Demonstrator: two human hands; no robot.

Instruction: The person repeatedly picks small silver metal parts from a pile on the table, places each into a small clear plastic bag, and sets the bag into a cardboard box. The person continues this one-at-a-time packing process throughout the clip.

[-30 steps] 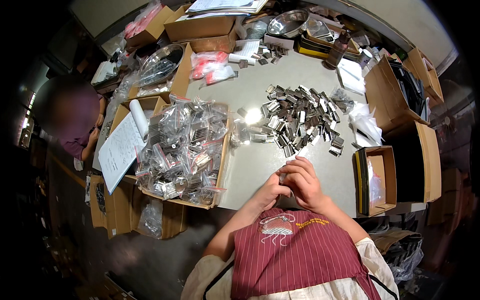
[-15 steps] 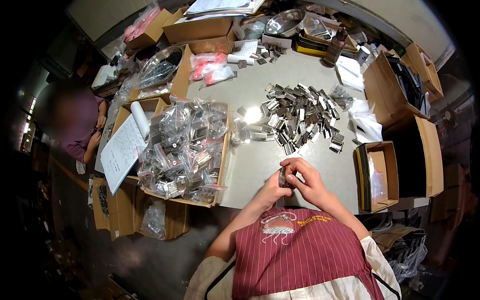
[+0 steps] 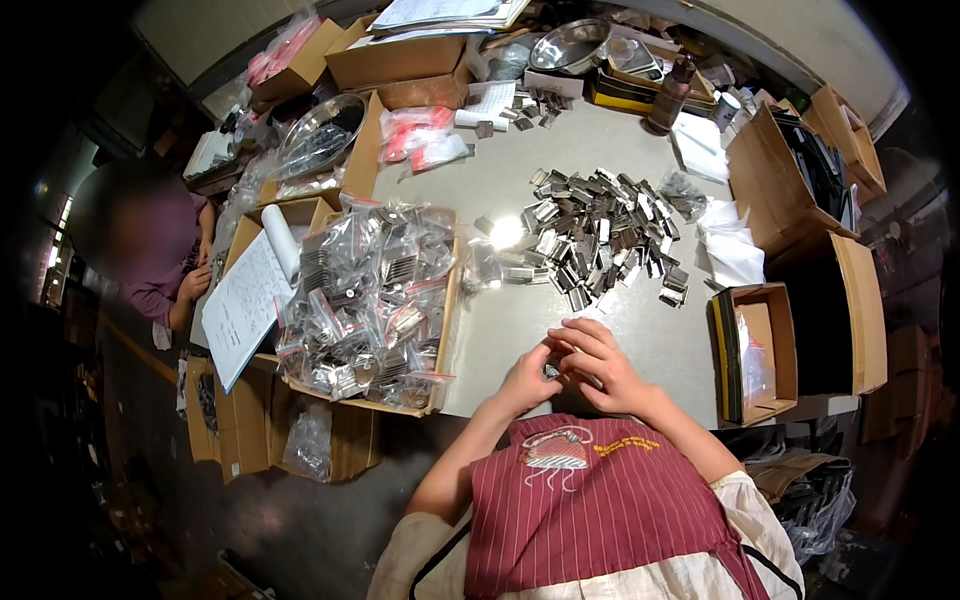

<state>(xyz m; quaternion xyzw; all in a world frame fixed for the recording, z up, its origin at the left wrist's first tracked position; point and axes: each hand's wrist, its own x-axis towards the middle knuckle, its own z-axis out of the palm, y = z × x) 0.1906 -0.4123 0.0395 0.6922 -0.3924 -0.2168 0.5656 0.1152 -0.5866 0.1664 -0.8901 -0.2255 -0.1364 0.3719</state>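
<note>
At the table's front edge my two hands meet, fingertips touching. My left hand [image 3: 527, 383] is closed around a small glinting thing [image 3: 551, 370], mostly hidden between the hands; I cannot make out its kind. The bent fingers of my right hand [image 3: 606, 372] reach over it from the other side, their tips partly hidden. Beyond my hands lies a heap of small folded metal pieces [image 3: 605, 235], silver and dark. To the left, a cardboard box [image 3: 447, 310] is filled with clear zip bags [image 3: 375, 290] holding metal parts.
A written sheet [image 3: 243, 305] leans beside the bag box. At right stand an open small carton [image 3: 785, 335] with bags in it and a larger carton [image 3: 855, 310]. White paper [image 3: 732, 245], a brown bottle [image 3: 672, 95] and a steel bowl [image 3: 570, 47] lie farther back. Another person [image 3: 160, 230] sits at far left.
My hands have shifted slightly left and turned; my right fingers now lie over the left hand. The dark piece and clear plastic seen between them before are now mostly covered.
</note>
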